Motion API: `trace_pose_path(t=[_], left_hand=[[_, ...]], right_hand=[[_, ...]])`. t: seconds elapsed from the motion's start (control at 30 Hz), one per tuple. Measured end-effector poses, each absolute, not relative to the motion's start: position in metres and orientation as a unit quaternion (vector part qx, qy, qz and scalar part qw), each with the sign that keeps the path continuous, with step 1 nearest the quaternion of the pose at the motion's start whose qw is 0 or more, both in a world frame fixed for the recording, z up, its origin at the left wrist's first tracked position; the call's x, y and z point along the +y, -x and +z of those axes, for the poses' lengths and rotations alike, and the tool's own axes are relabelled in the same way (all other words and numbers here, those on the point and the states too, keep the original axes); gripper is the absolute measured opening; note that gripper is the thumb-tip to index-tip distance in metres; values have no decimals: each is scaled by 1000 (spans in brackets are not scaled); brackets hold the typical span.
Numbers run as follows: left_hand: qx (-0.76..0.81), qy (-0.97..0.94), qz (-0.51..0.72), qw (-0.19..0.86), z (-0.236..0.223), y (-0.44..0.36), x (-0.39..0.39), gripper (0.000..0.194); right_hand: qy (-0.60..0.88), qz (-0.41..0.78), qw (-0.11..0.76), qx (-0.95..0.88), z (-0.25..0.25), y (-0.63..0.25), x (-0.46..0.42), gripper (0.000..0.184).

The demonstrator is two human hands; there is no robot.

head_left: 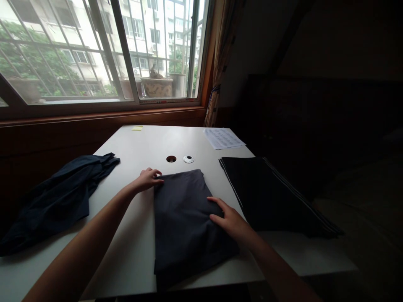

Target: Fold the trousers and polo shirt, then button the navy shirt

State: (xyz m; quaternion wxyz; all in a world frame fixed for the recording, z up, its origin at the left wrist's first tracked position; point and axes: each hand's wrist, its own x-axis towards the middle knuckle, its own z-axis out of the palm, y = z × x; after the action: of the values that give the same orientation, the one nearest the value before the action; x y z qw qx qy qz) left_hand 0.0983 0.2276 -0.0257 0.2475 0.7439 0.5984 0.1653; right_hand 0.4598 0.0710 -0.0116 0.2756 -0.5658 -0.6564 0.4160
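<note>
the dark grey-blue folded cloth garment (189, 209) lies flat on the white smooth-topped table (132, 142), in front of the person, its near end close to the table's front edge. the left hand (146, 179) is at its far left corner, thumb and fingertips curled about the edge; can't tell if they actually pinch cloth. the right hand (229, 218) rests on its right side, fingers loosely spread, thumb apart, nothing gripped. step in hand, my read: squaring up and flattening the fold. next move calls for a sure hold on that far corner with light pressure on the right, else layers may slip. further out: rumpled navy cloth garment (63, 193) to the left, black folded garment with pale edge stripes (270, 197) to the right, neither touched; round dark cable hole (171, 159) and white round disc (188, 159) just beyond the far edge. hard to make out: near hem is in shadow, layer count unclear, left-side cloth reaches the picture's edge, room at right is nearly black, print on the white paper sheets (223, 138) unreadable.
</note>
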Motion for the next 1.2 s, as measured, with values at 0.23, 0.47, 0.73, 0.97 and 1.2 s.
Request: trace_pose_path(t=[0.23,0.47,0.73,0.97,1.2], left_hand=[[532,-778,137,305,-18,-127,215,34],[503,-700,229,452,-4,-156,188,33],[456,-563,292,624,18,-176,181,43],[396,-533,315,678,43,-205,184,38],[344,-514,351,703,59,-254,215,39]], right_hand=[[594,531,371,-477,-24,-498,61,87],[536,633,362,-426,-20,-505,40,49],[540,642,390,-378,-6,-513,26,58],[533,646,406,-366,24,-540,16,65],[601,549,442,-376,63,-581,21,64]])
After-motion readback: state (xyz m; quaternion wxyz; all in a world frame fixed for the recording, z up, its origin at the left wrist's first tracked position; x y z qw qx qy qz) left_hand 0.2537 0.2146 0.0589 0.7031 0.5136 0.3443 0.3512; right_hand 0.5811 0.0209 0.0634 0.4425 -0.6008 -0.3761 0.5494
